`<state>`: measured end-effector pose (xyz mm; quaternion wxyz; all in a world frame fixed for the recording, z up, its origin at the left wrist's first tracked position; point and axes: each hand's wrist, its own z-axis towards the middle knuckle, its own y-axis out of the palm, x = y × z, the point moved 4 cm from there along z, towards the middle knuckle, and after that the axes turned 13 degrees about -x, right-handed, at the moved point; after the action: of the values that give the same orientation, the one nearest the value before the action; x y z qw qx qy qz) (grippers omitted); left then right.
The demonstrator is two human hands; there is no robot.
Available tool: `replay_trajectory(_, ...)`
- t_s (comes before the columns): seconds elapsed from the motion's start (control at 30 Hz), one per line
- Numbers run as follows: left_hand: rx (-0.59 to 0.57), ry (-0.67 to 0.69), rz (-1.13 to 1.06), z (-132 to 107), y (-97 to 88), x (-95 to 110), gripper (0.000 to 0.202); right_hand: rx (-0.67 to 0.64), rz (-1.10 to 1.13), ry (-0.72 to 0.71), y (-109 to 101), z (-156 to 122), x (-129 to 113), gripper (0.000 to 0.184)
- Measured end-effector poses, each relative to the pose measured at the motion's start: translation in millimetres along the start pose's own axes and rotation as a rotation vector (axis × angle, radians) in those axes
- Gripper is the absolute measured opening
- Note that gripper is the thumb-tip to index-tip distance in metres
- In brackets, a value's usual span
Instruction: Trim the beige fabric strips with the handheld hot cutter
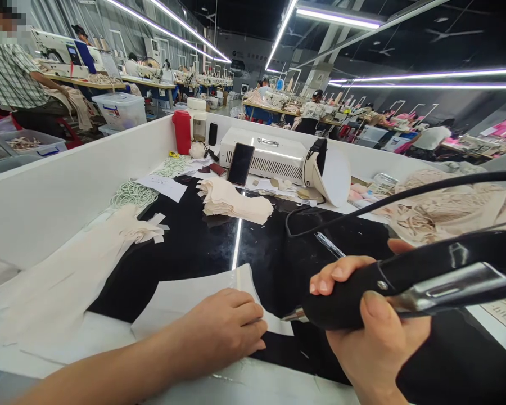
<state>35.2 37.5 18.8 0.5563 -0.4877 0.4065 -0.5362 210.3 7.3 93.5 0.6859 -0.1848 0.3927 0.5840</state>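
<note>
My right hand (375,332) is closed round a black hand-held tool (430,275) with a metal lever and a small metal tip that points left, low over the table. A black cable (362,211) loops away from it. My left hand (225,329) rests knuckles up, fingers curled under, on a white sheet (181,295) lying on the glossy black work surface (202,242). The tool's tip is just right of my left fingers.
A stack of beige fabric pieces (231,202) sits mid-table, with more beige strips (145,228) at left and a beige heap (447,211) at right. Behind stand a white machine (270,157), a phone (240,164) and a red bottle (181,131). White walls (67,180) enclose the bench. Other workers sit beyond.
</note>
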Motion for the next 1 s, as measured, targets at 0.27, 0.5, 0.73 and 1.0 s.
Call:
replay_trajectory(0.27, 0.009, 0.006, -0.019, -2, -2.5, -2, 0.013, -0.008, 0.007, 0.010, 3, 1, 0, 0.052)
replay_trajectory(0.5, -0.011, 0.009, -0.008, -2, 0.1, -2, 0.015, 0.028, 0.008, -0.006, -5, 3, -6, 0.056)
replay_trajectory(0.73, 0.011, 0.008, -0.029, -4, -2.0, -3, 0.018, 0.020, -0.015, 0.009, -7, -1, -3, 0.056)
replay_trajectory(1.0, 0.037, 0.022, -0.058, -6, -5.4, -5, 0.019, 0.041, -0.023, 0.004, -6, -2, -4, 0.056)
